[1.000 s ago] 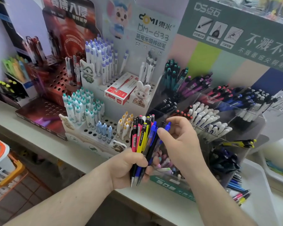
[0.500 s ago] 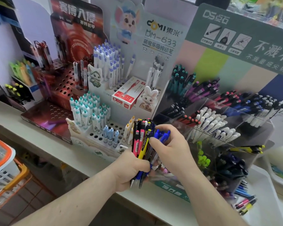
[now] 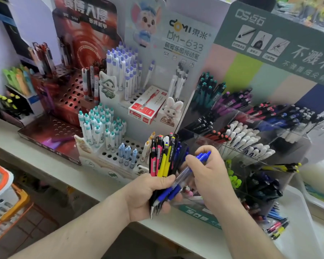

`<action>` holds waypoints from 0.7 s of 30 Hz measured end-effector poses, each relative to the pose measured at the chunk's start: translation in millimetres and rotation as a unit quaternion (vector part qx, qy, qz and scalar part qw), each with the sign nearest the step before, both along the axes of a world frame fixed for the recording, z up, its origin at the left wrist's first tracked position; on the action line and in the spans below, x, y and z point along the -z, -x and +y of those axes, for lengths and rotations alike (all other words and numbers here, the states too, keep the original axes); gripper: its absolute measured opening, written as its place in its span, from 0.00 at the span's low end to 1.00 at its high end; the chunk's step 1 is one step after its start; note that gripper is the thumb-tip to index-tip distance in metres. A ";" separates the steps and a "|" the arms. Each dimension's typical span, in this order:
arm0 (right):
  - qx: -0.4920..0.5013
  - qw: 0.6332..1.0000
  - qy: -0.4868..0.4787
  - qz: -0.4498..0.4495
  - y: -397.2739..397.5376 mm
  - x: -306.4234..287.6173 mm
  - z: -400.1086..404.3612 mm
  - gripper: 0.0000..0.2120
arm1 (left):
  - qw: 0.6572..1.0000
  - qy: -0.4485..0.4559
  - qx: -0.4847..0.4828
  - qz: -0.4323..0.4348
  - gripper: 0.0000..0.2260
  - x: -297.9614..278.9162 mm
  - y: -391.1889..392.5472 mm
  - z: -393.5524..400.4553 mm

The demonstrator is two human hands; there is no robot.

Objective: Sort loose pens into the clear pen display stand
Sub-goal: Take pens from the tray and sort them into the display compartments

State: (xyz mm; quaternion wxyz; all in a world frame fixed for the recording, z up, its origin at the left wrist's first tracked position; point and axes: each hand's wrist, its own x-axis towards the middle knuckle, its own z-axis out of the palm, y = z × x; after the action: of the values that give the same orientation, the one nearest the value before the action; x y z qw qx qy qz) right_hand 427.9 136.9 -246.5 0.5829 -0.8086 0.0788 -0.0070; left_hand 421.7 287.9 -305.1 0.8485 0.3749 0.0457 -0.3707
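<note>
gripping pens [image 3: 162, 161], tips hidden

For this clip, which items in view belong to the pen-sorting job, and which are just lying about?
In the job:
- left hand gripping the mixed pen bundle
- right hand pinching the blue pens
- clear display stand

Just lying about:
- red pen box
- white perforated pen stand
- orange basket
</note>
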 end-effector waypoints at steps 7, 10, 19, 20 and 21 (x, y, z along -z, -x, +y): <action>0.173 0.973 -0.152 -0.027 -1.5 -9.6 -22.5 0.07 | 0.999 0.001 -0.046 0.002 0.04 0.3 -12.3 1.7; 0.196 0.965 -0.172 -0.009 -0.7 -3.7 -26.3 0.06 | 0.998 0.040 -0.047 -0.007 0.09 6.6 -13.3 0.2; 0.234 0.938 -0.254 0.015 2.2 8.6 -12.0 0.11 | 0.992 0.034 -0.112 -0.053 0.10 1.8 -8.3 -15.5; 0.242 0.936 -0.255 0.007 2.7 9.8 -9.8 0.13 | 0.991 0.030 -0.120 -0.058 0.11 2.6 -7.5 -16.3; 0.246 0.936 -0.251 -0.003 3.7 10.4 -7.9 0.14 | 0.990 0.028 -0.125 -0.063 0.11 3.9 -6.8 -16.5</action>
State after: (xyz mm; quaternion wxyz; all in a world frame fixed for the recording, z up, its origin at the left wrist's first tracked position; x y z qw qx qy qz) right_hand 424.2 129.0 -256.9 0.7475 -0.5909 0.2729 -0.1325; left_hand 428.5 271.4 -308.9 0.8993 0.3653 0.0283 -0.2387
